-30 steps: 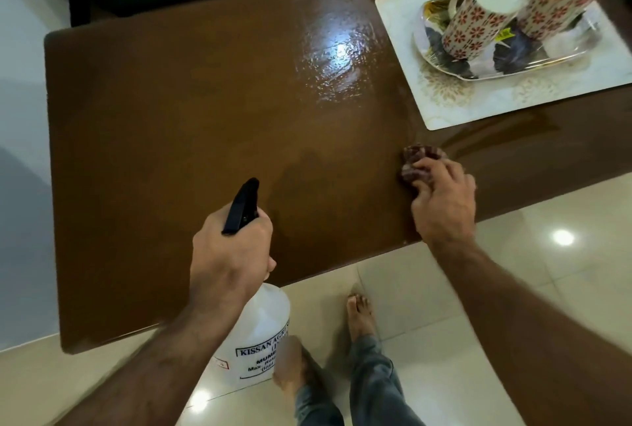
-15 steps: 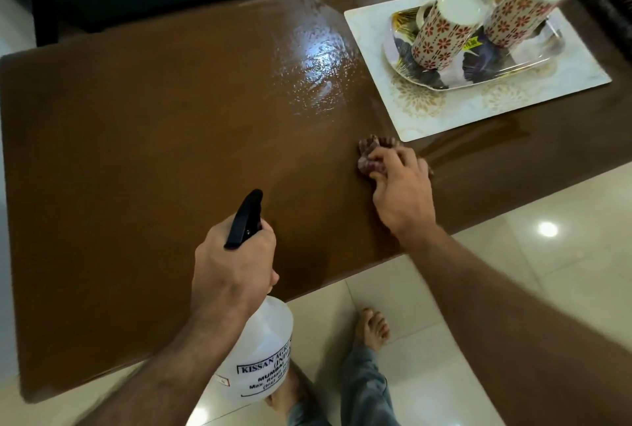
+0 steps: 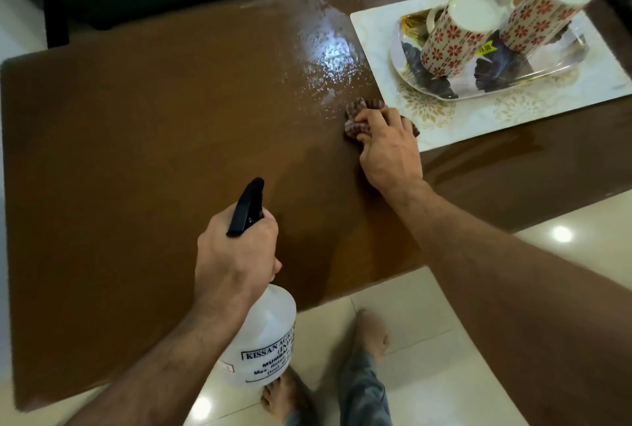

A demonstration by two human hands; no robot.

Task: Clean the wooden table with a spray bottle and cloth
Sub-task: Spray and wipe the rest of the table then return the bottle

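Gripping the neck of a translucent white plastic spray bottle [image 3: 263, 340], the left hand [image 3: 236, 261] has its fingers [image 3: 275, 263] curled right round under the black trigger head [image 3: 247, 207], which points out over the brown wooden table [image 3: 136, 138]; the bottle's printed body hangs past the table's near edge, above the pale tiled floor [image 3: 427, 340]. The right hand [image 3: 390, 152] presses a crumpled maroon striped cloth [image 3: 357, 117] flat on the table, its fingers [image 3: 367, 116] bent over the bundle and holding it, just beside the near left corner of a white patterned rectangular mat [image 3: 478, 117]. On that mat sits a glossy floral tray [image 3: 554, 80] with two upturned white mugs with red flower print [image 3: 455, 39]. A patch of wet droplets [image 3: 328, 59] shines on the table beyond the cloth.

Against half a second ago, the cloth and right hand sit further from the near edge — up by the mat's corner and at the fringe of the wet patch — while the left hand's grip on the bottle is unchanged. Two bare feet [image 3: 371, 335] stand on the floor below.
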